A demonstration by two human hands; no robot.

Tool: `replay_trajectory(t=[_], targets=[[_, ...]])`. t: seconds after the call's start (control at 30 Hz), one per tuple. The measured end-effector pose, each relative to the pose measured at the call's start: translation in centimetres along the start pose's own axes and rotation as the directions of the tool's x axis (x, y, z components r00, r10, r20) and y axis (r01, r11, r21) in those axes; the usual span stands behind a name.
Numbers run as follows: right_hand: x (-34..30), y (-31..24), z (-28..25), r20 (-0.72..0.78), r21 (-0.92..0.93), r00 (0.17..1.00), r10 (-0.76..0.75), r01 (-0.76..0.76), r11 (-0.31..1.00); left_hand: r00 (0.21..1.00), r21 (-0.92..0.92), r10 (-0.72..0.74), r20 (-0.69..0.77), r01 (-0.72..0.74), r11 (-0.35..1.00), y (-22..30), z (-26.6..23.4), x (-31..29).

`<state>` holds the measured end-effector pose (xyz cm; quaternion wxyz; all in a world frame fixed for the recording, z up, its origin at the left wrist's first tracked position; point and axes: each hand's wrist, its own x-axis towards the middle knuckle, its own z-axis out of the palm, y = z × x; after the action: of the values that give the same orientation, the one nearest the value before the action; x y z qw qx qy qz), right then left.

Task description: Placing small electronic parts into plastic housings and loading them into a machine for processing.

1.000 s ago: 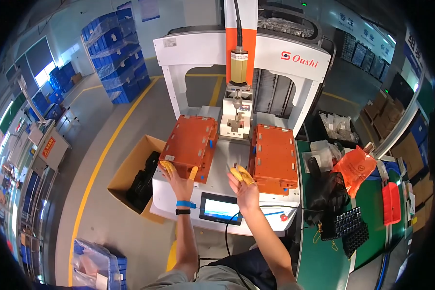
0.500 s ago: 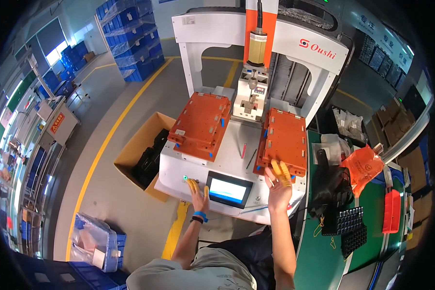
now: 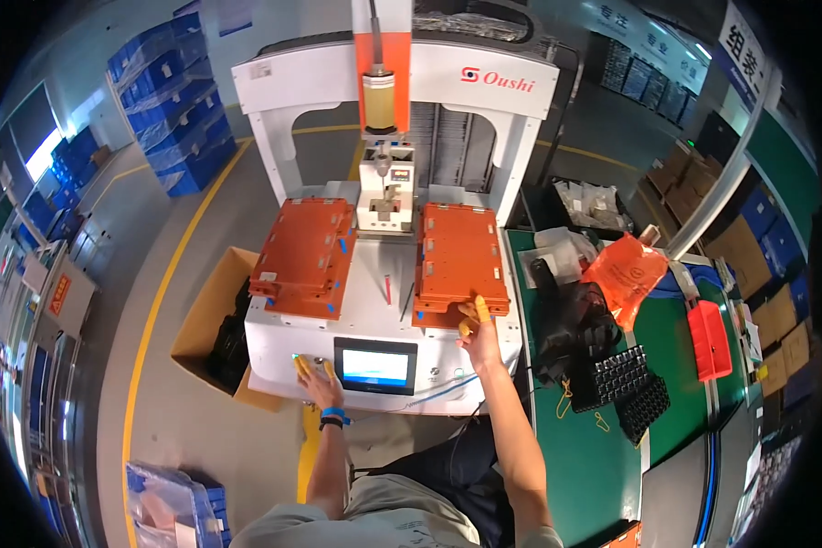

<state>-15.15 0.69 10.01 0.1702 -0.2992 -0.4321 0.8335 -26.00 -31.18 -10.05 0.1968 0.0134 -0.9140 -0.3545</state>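
The person stands in front of a white machine [image 3: 384, 338] with a tall white frame and an orange column in the middle. On top of the machine lie two orange trays side by side, with a small white block between them at the back.

The left hand [image 3: 315, 376] is on the front panel of the machine, just left of the small blue screen [image 3: 374, 365]. Its fingers [image 3: 300, 365] wear yellow tips and are held close together, pressing on or touching the buttons there; they hold nothing. On the left wrist is a blue band with a dark band beside it.

The right hand [image 3: 478, 329] reaches to the near edge of the right orange tray [image 3: 458, 260]. Its fingers [image 3: 480, 306], also with yellow tips, lie on the front corner of this tray. I cannot tell if they grip the edge or only rest on it. The left orange tray [image 3: 306, 256] is well apart from both hands and nothing touches it.

To the right of the machine stands a green table [image 3: 594, 457]. On it are black grid trays [image 3: 626, 388], an orange plastic bag [image 3: 626, 274] and a red flat box [image 3: 708, 338]. On the floor to the left of the machine is a brown cardboard box [image 3: 215, 320] with dark parts inside. Blue crates [image 3: 169, 100] are stacked far at the back left.
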Motion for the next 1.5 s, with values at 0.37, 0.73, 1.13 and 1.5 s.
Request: replay_trajectory(t=[0.37, 0.73, 1.13, 1.5], targets=[[1.5, -0.6, 2.6, 0.006, 0.497, 0.99, 0.141, -0.125, 0.859, 0.994, 0.079, 0.061, -0.096, -0.054, 0.995, 0.4, 1.0, 0.3], [0.4, -4.4, 5.9, -0.169, 0.319, 0.979, 0.116, -0.057, 0.946, 0.993, -0.041, -0.014, -0.115, 0.009, 0.999, 0.8, -0.3, -0.9], [2.8, -5.1, 6.3, -0.222, 0.593, 0.974, 0.036, 0.105, 0.798, 0.901, -0.649, 0.432, -0.039, -0.352, 0.674, 21.3, -8.3, -3.2], [-32.6, 3.9, -10.4, -0.601, 0.572, 0.728, -0.329, 0.68, 0.459, -0.181, -0.959, 0.952, 0.248, 0.092, 0.267, 29.9, -15.7, -16.9]])
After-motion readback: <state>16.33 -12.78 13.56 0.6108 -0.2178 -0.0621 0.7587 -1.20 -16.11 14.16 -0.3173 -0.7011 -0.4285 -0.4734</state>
